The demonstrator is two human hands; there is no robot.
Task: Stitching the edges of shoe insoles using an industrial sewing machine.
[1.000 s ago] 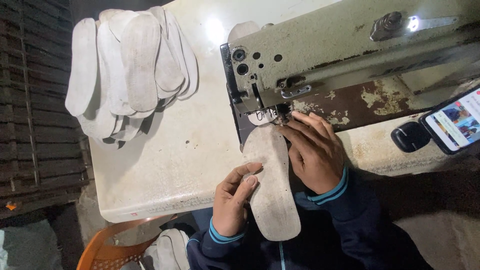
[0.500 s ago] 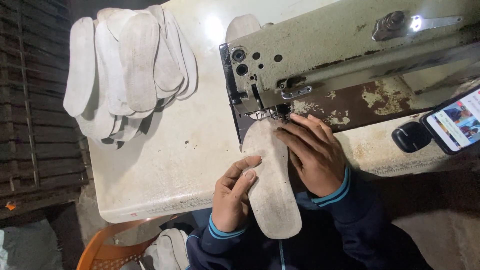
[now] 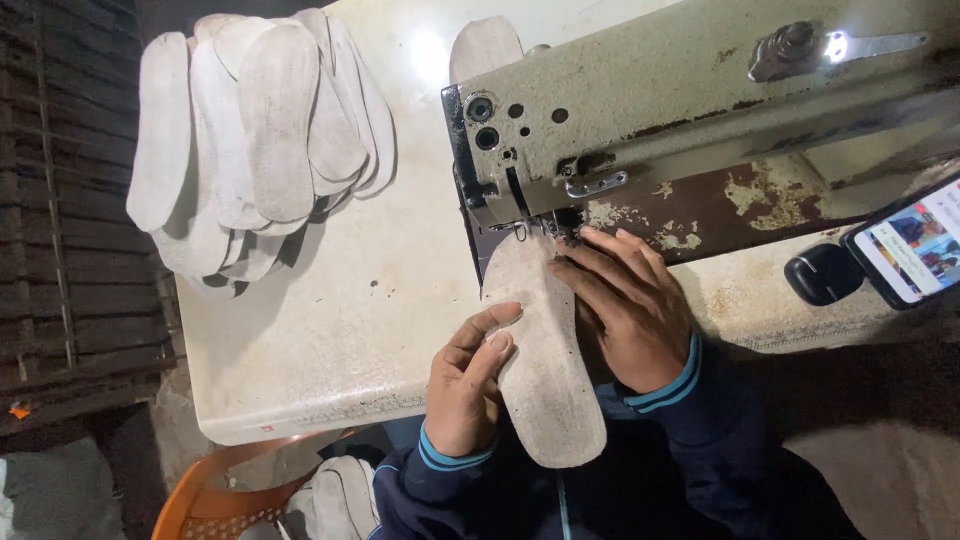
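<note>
I observe a long, pale grey felt-like shoe insole (image 3: 540,370) lying flat on the cream work table (image 3: 330,330), its forward tip under the needle area of the worn olive-green metal sewing machine (image 3: 700,110). Its long axis runs from the machine head back toward my body, the heel end overhanging the near table edge.

My right hand (image 3: 625,315) rests flat on the insole's right side, fingers spread and pressing down, fingertips close to the presser foot; it pins the piece rather than pinching it. It is the hand nearer the needle. My left hand (image 3: 465,385) sits further back on the left side, loosely curled, thumb laid over the insole's left edge; I cannot tell whether the fingers reach underneath.

From both hands, the stitching point lies straight ahead along the insole's length, so I judge any feed must run along that axis, with the left hand steering the rear.

Well off to the left of my left hand, a fanned stack of similar pale insoles (image 3: 250,140) lies on the table. To the far right, a black phone with a lit screen (image 3: 910,245) rests beside the machine.
</note>
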